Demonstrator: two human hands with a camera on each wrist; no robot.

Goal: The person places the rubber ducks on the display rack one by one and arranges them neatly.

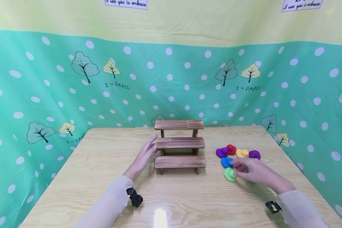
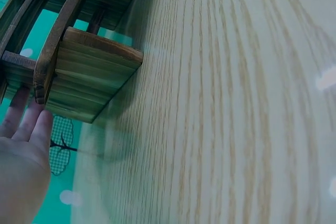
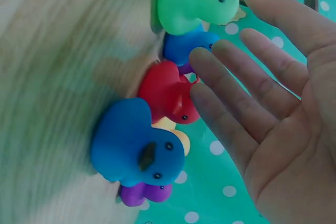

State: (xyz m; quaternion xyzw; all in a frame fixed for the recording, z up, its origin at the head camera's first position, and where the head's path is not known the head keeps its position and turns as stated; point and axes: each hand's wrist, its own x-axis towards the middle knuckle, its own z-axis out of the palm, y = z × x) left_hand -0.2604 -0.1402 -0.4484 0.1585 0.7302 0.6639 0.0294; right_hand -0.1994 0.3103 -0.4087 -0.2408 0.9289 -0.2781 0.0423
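Observation:
A three-step brown wooden shelf (image 1: 179, 161) stands mid-table with bare steps. My left hand (image 1: 143, 156) is at its left end, fingers extended by the middle step; in the left wrist view the fingertips meet or nearly meet the wood. Over a cluster of rubber ducks hovers my right hand (image 1: 256, 171), its palm bare and fingers loosely spread in the right wrist view. Closest to its thumb and fingertips are a green duck (image 1: 229, 174) and a blue duck (image 1: 226, 162). A red duck (image 3: 165, 90) and another blue duck (image 3: 131, 145) are mostly hidden beneath it in the head view.
Behind the right hand sit a purple duck (image 1: 221, 152), a red duck (image 1: 231, 149), a yellow duck (image 1: 242, 153) and a second purple duck (image 1: 255, 154). A green dotted curtain (image 1: 171, 85) surrounds the back and sides of the wooden table (image 1: 188, 196).

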